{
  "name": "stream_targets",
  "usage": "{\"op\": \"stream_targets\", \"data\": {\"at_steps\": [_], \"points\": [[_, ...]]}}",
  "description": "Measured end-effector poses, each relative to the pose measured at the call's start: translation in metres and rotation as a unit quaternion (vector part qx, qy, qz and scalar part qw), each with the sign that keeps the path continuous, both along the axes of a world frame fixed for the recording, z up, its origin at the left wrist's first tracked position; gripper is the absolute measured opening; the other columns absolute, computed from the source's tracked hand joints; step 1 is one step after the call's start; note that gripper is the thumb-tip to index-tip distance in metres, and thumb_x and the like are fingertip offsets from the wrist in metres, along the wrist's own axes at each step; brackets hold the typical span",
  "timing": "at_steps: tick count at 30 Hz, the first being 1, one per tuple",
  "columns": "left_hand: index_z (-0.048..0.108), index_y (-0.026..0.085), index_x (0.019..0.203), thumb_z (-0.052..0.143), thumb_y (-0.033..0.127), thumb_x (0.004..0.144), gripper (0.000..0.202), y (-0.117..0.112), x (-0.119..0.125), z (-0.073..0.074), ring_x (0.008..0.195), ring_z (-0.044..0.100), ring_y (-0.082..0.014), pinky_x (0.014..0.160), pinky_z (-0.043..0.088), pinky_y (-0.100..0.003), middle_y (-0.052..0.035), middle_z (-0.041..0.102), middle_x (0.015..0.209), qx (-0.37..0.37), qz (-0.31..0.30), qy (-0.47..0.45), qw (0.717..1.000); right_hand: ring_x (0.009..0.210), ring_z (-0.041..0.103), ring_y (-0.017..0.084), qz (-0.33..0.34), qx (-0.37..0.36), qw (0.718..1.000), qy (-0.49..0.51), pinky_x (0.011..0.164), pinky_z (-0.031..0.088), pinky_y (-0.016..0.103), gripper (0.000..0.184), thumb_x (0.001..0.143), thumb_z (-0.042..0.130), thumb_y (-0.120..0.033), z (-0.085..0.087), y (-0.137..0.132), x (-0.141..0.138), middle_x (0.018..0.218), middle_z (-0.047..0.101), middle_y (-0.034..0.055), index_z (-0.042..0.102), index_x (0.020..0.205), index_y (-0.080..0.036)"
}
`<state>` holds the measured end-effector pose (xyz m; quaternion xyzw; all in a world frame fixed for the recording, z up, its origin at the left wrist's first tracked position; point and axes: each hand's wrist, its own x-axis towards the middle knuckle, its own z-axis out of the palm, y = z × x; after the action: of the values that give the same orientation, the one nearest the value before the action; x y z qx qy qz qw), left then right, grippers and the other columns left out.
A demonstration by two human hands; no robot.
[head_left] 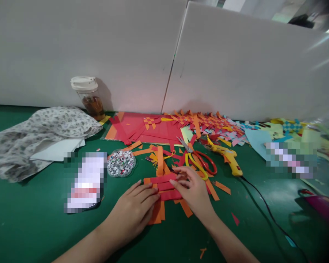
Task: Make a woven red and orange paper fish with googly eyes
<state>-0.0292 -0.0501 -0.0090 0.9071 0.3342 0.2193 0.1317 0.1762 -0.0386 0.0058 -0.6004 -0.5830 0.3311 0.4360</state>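
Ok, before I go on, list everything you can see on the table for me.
paper strips: one woven bunch, red and orange, under both hands
scissors: apparently two pairs, red and yellow handles, behind the strips
glue gun: one, yellow, right of the scissors
googly eyes: one round tray, left of the strips
red paper: stack, at the back
woven pieces: pile, red-orange, back right
cup: one, white lid, back left
cloth: one, flowered, far left
table: green
left hand: flat on the strips
right hand: fingertips on red strips
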Motion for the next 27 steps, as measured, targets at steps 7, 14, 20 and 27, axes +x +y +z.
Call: {"op": "stream_targets", "data": {"at_steps": [7, 14, 20, 27], "points": [[0.054, 0.019, 0.113, 0.044, 0.011, 0.083, 0.033, -0.002, 0.003, 0.004, 0.103, 0.059, -0.0221, 0.097, 0.043, -0.046, -0.0054, 0.064, 0.114, 0.000, 0.007, 0.023, 1.000, 0.076, 0.061, 0.015, 0.016, 0.070, 0.991, -0.116, 0.066, 0.057, 0.027, 0.013, 0.082, 0.054, -0.022, -0.001, -0.009, -0.002, 0.089, 0.060, 0.0047, 0.060, 0.093, -0.021], [0.048, 0.021, 0.112, 0.051, 0.013, 0.074, 0.039, 0.005, 0.004, 0.011, 0.098, 0.056, -0.0239, 0.081, 0.050, -0.038, -0.0074, 0.061, 0.107, -0.093, 0.043, 0.013, 0.995, 0.086, 0.060, 0.022, 0.045, 0.226, 0.919, -0.319, 0.077, 0.050, 0.037, 0.013, 0.085, 0.051, -0.018, -0.002, -0.011, 0.000, 0.082, 0.066, 0.0058, 0.061, 0.091, -0.022], [0.046, 0.020, 0.112, 0.061, 0.037, 0.074, 0.044, 0.020, 0.007, 0.024, 0.082, 0.060, -0.0242, 0.065, 0.050, -0.035, -0.0075, 0.061, 0.093, -0.122, 0.075, 0.025, 0.989, 0.075, 0.061, 0.018, 0.039, 0.186, 0.957, -0.219, 0.068, 0.052, 0.032, 0.013, 0.086, 0.050, -0.020, 0.003, -0.017, -0.014, 0.081, 0.064, 0.0051, 0.058, 0.096, -0.022], [0.053, 0.019, 0.096, 0.051, 0.037, 0.082, 0.022, 0.017, 0.014, 0.018, 0.085, 0.057, -0.0229, 0.068, 0.047, -0.033, -0.0057, 0.061, 0.088, -0.079, 0.086, 0.000, 0.993, 0.083, 0.065, 0.016, 0.105, -0.003, 0.993, 0.044, 0.073, 0.056, 0.027, 0.013, 0.084, 0.054, -0.030, 0.008, -0.020, -0.031, 0.090, 0.064, 0.0040, 0.053, 0.094, -0.023]]}}
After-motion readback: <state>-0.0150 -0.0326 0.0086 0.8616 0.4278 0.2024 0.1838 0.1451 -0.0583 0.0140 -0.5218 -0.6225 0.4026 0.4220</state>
